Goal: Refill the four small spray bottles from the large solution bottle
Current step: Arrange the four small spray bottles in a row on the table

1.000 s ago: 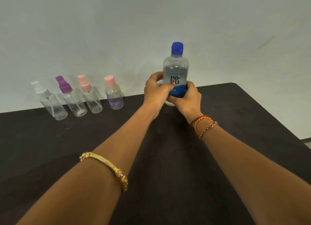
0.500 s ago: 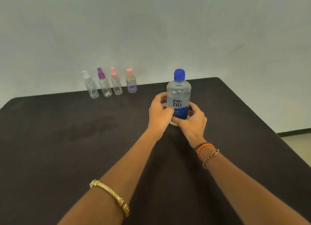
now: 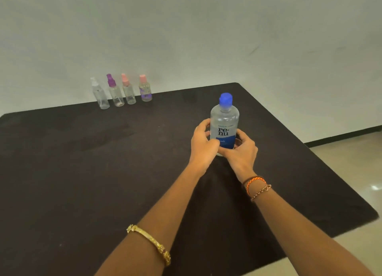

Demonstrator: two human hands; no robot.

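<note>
Both hands, left and right, curl around the upright, blue-capped solution bottle, nearly full of clear liquid. Four small spray bottles stand far beyond the left hand on the desk, seemingly empty.

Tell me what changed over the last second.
Little changed on the table: the view pulled back. Both hands, left hand and right hand, still grip the upright clear blue-capped solution bottle. The four small clear spray bottles stayed lined up by the wall.
</note>
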